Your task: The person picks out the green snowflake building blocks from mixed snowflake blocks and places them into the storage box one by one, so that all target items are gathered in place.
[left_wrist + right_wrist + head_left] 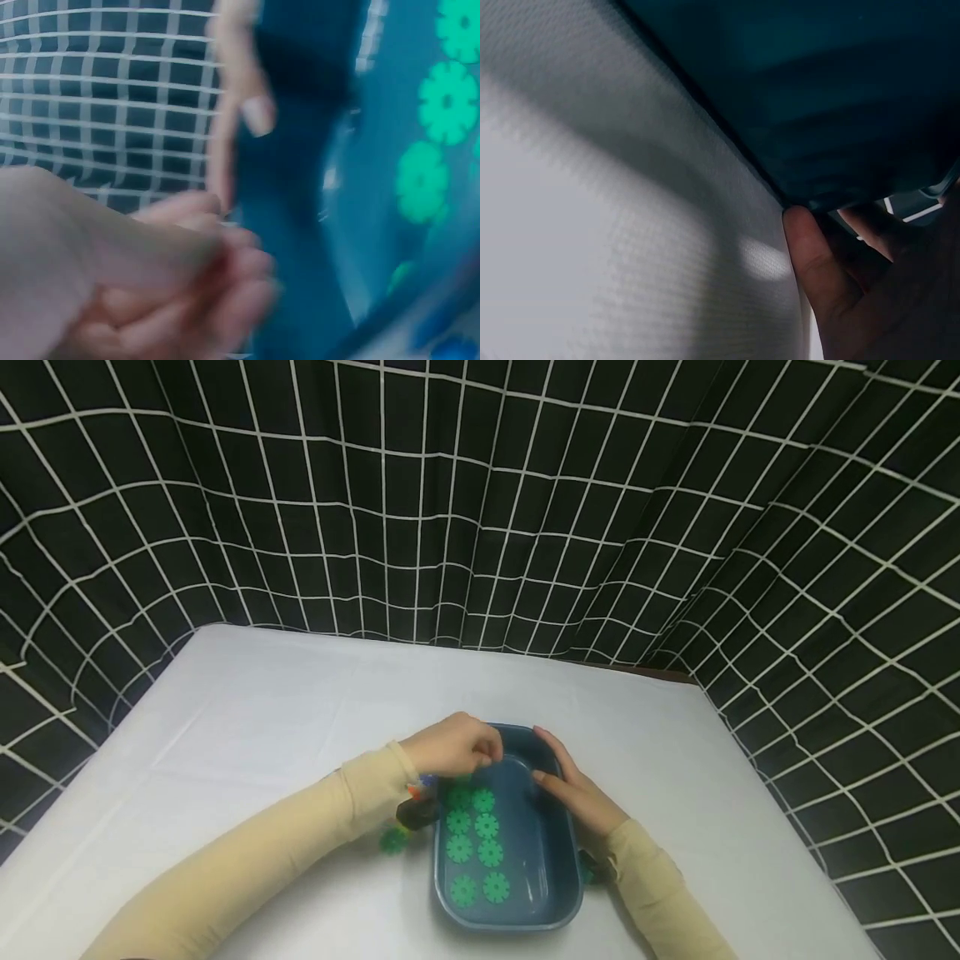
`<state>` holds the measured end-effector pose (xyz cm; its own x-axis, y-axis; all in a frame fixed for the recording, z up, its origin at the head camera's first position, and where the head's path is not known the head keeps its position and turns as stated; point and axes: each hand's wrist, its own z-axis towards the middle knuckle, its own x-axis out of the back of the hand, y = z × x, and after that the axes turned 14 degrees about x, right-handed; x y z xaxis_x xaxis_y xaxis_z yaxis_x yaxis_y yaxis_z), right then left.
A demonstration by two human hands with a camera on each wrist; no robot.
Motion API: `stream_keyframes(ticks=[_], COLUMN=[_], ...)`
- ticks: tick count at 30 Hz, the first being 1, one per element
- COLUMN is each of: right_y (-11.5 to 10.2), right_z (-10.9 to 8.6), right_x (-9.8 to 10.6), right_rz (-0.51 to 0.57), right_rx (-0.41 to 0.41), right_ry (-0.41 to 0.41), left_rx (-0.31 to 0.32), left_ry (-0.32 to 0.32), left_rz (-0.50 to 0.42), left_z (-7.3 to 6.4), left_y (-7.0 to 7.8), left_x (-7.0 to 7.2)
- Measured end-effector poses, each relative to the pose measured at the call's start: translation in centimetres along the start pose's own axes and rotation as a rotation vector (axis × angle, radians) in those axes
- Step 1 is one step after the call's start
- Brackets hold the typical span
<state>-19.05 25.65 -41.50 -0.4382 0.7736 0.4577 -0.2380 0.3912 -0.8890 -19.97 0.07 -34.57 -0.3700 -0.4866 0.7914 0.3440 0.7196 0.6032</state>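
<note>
A blue-grey plastic tub (pixel 536 860) stands on the white cloth. Inside, along its left half, green notched discs (pixel 491 852) lie flat in two columns. My left hand (pixel 457 745) is above the tub's far left end with its fingers curled in; no object shows between them in the left wrist view, where the hand (pixel 172 277) is blurred. My right hand (pixel 581 793) grips the tub's right side, thumb over the rim and fingers along the outer wall. In the right wrist view fingertips (pixel 801 225) press the tub's lower corner.
Left of the tub, partly under my left forearm, lie a loose green disc (pixel 392 840), a dark object (pixel 415 814) and small orange and blue pieces. Another dark item (pixel 588 867) sits by my right wrist. A black gridded curtain (pixel 450 527) surrounds the table.
</note>
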Motion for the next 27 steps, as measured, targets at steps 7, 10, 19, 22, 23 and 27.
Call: stream_keyframes(ticks=[7,10,19,22,23,27], right_y=[-0.1,0.0,0.0,0.0,0.0,-0.1], right_z=[0.1,0.1,-0.2,-0.1,-0.1,0.0], right_x=[0.3,0.4,0.3,0.2,0.2,0.1], right_rz=[0.001,-0.012,0.003,0.012,0.007,-0.009], right_rx=[0.014,0.016,-0.004,-0.010,-0.010,-0.002], right_ry=[0.008,0.013,0.021,0.020,0.018,0.012], left_rx=[-0.037,0.031,-0.040,-0.040,-0.035,-0.034], left_ry=[0.244,0.246,0.020,-0.030,-0.036,-0.011], left_rz=[-0.172,-0.142,0.030,0.086,0.101,0.134], left_z=[-4.4,-6.5,-9.9,-10.7,-10.9,-11.3], left_y=[-2.2,-4.0,-7.4,-7.3,-7.3,-7.2], left_x=[3.4,3.5,-1.1,-2.1,-2.3,-2.9])
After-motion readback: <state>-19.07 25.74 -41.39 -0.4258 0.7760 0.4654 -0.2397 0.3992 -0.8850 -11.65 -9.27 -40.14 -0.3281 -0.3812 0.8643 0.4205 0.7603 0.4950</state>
